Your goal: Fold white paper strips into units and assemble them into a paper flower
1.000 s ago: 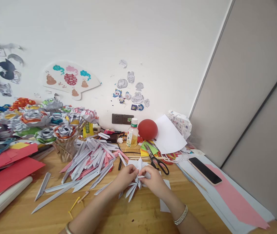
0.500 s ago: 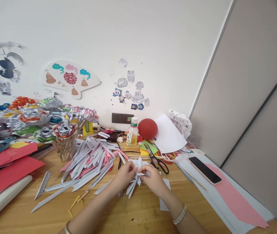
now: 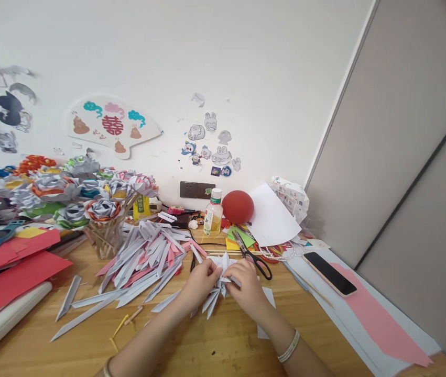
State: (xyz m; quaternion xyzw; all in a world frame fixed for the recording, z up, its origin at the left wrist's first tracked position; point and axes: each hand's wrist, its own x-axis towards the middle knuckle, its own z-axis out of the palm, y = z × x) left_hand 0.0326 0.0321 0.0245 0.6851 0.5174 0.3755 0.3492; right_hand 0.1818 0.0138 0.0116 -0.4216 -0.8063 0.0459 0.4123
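A white folded-paper flower [image 3: 217, 297] with pointed petals is between my hands, just above the wooden table [image 3: 191, 345]. My left hand [image 3: 204, 280] pinches its left side with thumb and forefinger. My right hand [image 3: 245, 285] grips its right side, fingers bent over the paper; the fingertips partly hide the flower's middle. Black-handled scissors [image 3: 260, 264] lie open-bladed just beyond my right hand. To the left spreads a heap of folded white and pink paper strips [image 3: 148, 256]. A flat piece of white paper [image 3: 269, 297] lies partly under my right forearm.
Finished paper flowers stand in a cup of sticks [image 3: 105, 238] at the left. A bottle [image 3: 213, 214], a red balloon [image 3: 238, 207] and white sheets [image 3: 273, 217] sit by the wall. A phone [image 3: 329, 274] rests on paper at right, red paper [image 3: 14, 283] at left.
My right hand's fingers have shifted slightly and curled further over the flower. My left hand keeps its pinch in nearly the same place.
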